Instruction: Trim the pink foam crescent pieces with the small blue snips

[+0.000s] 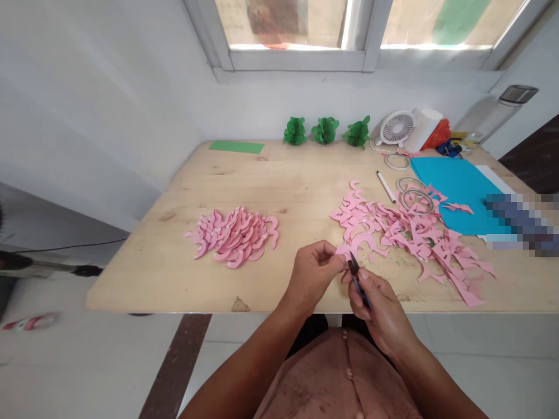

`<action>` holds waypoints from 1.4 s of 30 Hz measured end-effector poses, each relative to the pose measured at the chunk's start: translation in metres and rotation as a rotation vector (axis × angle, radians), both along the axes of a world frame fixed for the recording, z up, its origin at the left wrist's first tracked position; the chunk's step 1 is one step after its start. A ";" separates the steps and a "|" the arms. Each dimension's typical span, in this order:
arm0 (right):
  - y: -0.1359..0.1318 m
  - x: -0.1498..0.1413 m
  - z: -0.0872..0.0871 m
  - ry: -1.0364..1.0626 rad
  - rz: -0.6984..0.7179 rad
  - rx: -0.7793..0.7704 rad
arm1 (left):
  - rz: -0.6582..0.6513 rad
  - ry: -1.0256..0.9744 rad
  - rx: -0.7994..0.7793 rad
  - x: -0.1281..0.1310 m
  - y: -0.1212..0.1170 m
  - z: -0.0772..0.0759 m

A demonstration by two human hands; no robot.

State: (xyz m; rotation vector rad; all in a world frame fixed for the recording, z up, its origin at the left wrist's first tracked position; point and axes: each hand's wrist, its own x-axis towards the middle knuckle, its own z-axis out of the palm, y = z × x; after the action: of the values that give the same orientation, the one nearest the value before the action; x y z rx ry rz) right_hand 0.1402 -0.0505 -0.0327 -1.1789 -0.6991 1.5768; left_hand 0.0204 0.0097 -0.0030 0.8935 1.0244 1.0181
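Observation:
Over the front edge of the wooden table (pixel 301 186), my left hand (pixel 314 270) pinches a small piece of pink paper (pixel 345 250) between thumb and fingers. My right hand (pixel 378 299) is closed around a pair of small dark scissors (pixel 356 273), whose tips meet the paper; their handles are partly hidden by my fingers. To the left lies a heap of curved pink paper cut-outs (pixel 240 233). Right of my hands, pink paper scraps (pixel 419 233) are scattered loosely.
Three green paper ornaments (pixel 325 131) stand by the wall, near a green paper strip (pixel 236 146). A white marker (pixel 386 186), tape rolls (pixel 417 201) and blue sheets (pixel 463 186) lie right. Behind them is a small white fan (pixel 397 128).

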 end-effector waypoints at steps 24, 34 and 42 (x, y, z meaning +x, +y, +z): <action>0.000 0.001 -0.003 0.016 0.006 -0.020 | -0.041 0.007 -0.001 0.000 0.001 -0.002; -0.001 0.002 -0.007 0.002 0.013 -0.009 | -0.053 0.005 -0.010 0.000 0.000 0.001; -0.002 0.002 -0.008 0.010 0.007 -0.011 | -0.054 0.028 -0.009 0.000 0.000 0.000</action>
State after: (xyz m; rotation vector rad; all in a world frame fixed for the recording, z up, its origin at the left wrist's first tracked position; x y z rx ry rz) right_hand 0.1421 -0.0525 -0.0403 -1.1770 -0.6902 1.5932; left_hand 0.0208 0.0101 -0.0029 0.9259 1.0223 0.9575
